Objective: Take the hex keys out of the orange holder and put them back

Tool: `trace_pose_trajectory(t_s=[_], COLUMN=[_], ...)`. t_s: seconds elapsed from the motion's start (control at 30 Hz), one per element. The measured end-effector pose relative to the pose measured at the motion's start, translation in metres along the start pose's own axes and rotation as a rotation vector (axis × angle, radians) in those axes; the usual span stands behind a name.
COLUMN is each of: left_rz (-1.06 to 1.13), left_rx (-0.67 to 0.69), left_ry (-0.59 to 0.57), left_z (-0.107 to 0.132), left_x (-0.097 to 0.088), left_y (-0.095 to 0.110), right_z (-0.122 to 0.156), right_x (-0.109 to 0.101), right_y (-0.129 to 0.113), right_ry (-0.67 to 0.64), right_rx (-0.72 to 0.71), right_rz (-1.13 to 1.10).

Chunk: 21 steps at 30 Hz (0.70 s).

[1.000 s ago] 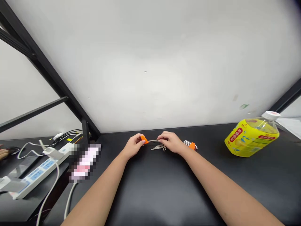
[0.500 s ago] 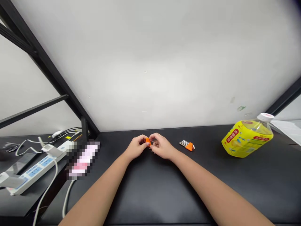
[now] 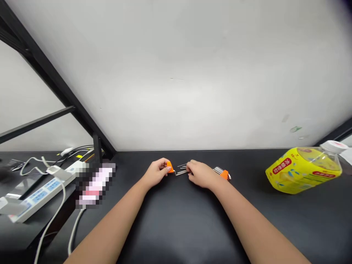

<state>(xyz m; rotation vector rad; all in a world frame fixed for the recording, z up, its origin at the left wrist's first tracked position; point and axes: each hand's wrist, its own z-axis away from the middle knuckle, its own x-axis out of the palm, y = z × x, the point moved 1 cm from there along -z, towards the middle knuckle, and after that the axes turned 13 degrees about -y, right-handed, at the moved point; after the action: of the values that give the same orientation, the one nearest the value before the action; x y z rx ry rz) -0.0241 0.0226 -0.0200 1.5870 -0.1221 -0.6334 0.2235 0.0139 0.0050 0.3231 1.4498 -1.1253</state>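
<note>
My left hand (image 3: 157, 173) pinches an orange hex key holder (image 3: 169, 167) between thumb and fingers. A bent metal end sticks out at the holder's lower right. Several loose hex keys (image 3: 181, 171) lie on the black table between my hands. Curled over their right ends, my right hand (image 3: 200, 173) has its fingertips closed on a hex key; the exact grip is partly hidden. Just beyond my right wrist lies a second orange holder (image 3: 224, 174) filled with several hex keys, partly covered by the wrist.
A tilted yellow-labelled drink bottle (image 3: 302, 170) is on the right of the black table (image 3: 178, 220). At left are a white power strip (image 3: 46, 192), cables and a blurred-out pinkish object (image 3: 96, 185). A pale wall (image 3: 176, 91) rises behind the table, with a black frame (image 3: 55, 77) at left.
My hands have moved apart. The right hand left the orange holder and went right to the loose hex keys, which now show. The left hand keeps the holder.
</note>
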Motion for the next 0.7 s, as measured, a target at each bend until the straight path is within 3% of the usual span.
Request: trace_pose_trajectory(t_s=[0.43, 0.7], left_rz=[0.052, 0.068], left_rx=[0.053, 0.049], left_ry=[0.007, -0.101], left_z=[-0.006, -0.005], left_x=[-0.001, -0.006], left_y=[0.002, 0.001], right_z=[0.001, -0.004], right_x=[-0.003, 0.0], right_y=[-0.014, -0.016], right_ry=[0.006, 0.024], right_rx=[0.06, 0.099], right_rz=[0.183, 0.206])
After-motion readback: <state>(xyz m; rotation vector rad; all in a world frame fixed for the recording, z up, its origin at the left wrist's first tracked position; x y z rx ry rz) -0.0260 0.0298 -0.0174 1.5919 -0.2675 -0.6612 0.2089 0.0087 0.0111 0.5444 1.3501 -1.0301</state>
